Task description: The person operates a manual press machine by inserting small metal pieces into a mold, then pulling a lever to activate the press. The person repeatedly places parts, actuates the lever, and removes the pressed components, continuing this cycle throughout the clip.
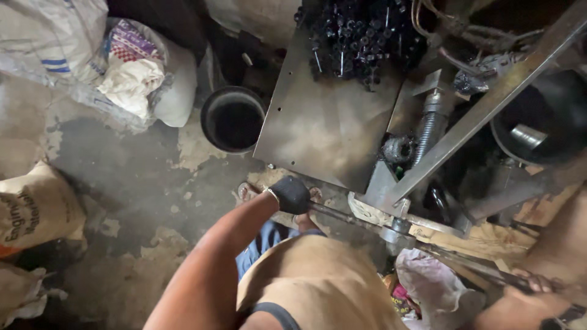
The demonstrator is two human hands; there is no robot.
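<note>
Left hand [290,194], gloved, is clenched around the long steel bar [367,221] at frame centre; right hand [531,292] grips its lower-right end. Metal plate [324,122] edge lies just above; bare floor [122,201] at left.

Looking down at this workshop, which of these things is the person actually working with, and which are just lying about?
In use:
- long metal bar, gripped by the gloved left hand and bare right hand
- press machine the bar runs into
- steel tray with small black parts

Lying about:
- black bucket
- sacks
- crumpled pink bag
</note>
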